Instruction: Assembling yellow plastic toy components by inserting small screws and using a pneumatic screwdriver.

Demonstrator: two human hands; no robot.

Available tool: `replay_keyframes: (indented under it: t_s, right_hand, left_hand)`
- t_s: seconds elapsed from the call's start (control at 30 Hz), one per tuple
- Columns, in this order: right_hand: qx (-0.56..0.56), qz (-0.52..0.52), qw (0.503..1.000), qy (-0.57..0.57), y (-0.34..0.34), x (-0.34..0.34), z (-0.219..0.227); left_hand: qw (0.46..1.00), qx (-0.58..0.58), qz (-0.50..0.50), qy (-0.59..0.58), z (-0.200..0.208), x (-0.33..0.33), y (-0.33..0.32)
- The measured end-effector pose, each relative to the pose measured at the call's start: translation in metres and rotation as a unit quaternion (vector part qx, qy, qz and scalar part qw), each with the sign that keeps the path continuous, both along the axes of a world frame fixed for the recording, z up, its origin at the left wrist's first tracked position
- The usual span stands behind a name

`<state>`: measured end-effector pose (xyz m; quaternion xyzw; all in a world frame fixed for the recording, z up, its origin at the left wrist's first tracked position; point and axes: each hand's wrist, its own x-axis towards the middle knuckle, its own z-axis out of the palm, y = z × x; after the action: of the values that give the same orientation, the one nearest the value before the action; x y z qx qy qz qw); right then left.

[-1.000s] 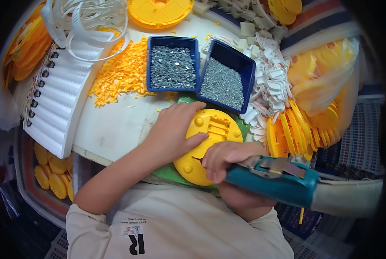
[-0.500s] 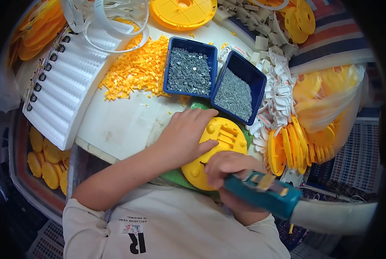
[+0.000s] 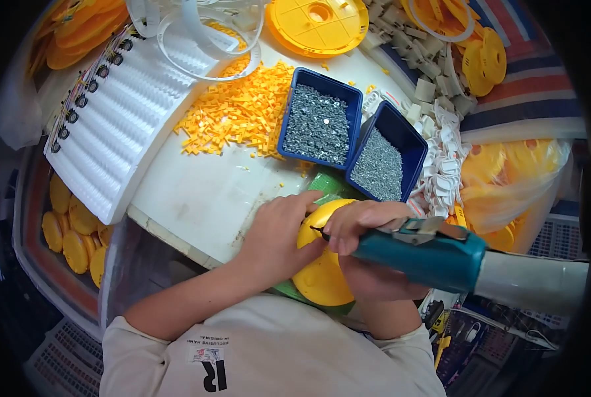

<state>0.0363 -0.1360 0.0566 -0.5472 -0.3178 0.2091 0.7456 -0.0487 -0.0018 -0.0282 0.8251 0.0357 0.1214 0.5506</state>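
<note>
A yellow round plastic housing (image 3: 320, 281) lies on a green mat (image 3: 327, 187) at the near edge of the table. My left hand (image 3: 272, 228) grips its left side, with the thumb on its face and the fingers by the far rim. My right hand (image 3: 378, 279) is wrapped round a teal power screwdriver (image 3: 424, 259), held nearly level with its thick pale tail to the right. The dark bit of the screwdriver points left over the housing, close to my left thumb. My right hand and the tool hide much of the housing's right part.
Two blue bins (image 3: 308, 156) of small metal parts stand just beyond the housing. Small yellow plastic pieces (image 3: 242, 112) lie left of them, by a white ridged foam tray (image 3: 126, 126). White curved parts (image 3: 444, 175) and a bag of yellow parts (image 3: 510, 182) are at the right.
The screwdriver's bit has moved up toward the far left part of the housing, and the tool has swung more level. The whole view has shifted, so the table's things appear further right.
</note>
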Motion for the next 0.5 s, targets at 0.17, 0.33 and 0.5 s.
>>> replay_keyframes:
  t_s: [0.17, 0.33, 0.5]
  right_hand:
    - [-0.031, 0.052, 0.998, -0.014, 0.002, 0.002, -0.007]
    - [-0.008, 0.037, 0.999, 0.006, 0.003, 0.0, -0.01]
    - [0.085, -0.009, 0.996, 0.008, -0.005, 0.006, 0.003]
  left_hand:
    - [1.0, 0.013, 0.002, -0.021, -0.004, 0.001, 0.001]
    - [1.0, 0.025, -0.007, -0.012, -0.003, 0.002, 0.001]
    - [0.999, 0.009, -0.039, 0.016, 0.009, 0.01, 0.005]
